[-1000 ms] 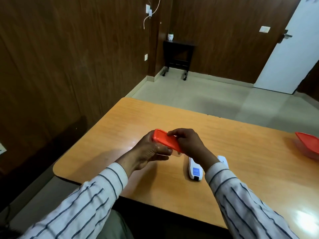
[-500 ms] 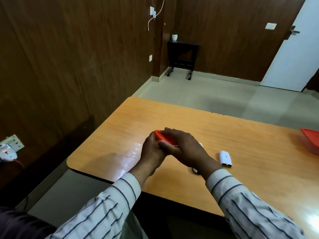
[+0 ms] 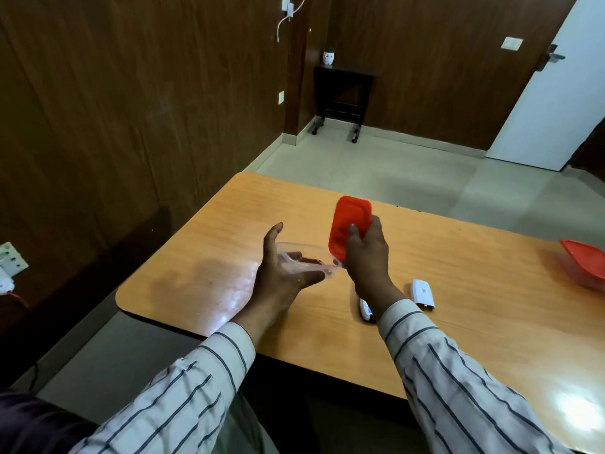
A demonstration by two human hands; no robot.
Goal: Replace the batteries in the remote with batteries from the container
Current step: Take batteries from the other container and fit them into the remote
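My left hand (image 3: pixel 281 273) cradles a small clear plastic container (image 3: pixel 302 253) just above the wooden table (image 3: pixel 458 290); something dark red lies inside it. My right hand (image 3: pixel 366 253) holds the container's red lid (image 3: pixel 348 224) upright, lifted clear of the container and just to its right. The white remote (image 3: pixel 366 312) lies on the table beneath my right wrist, mostly hidden by it. Its white battery cover (image 3: pixel 423 295) rests separately on the table a little to the right.
A second clear container with a red lid (image 3: pixel 586 262) sits at the table's far right edge. The table's near-left rounded corner (image 3: pixel 122 301) is close to a wood-panelled wall. A wall socket with a plug (image 3: pixel 9 267) is at far left.
The red lid was on the container between both hands; now my right hand has pulled it off and tilted it upright, while my left hand keeps the open container.
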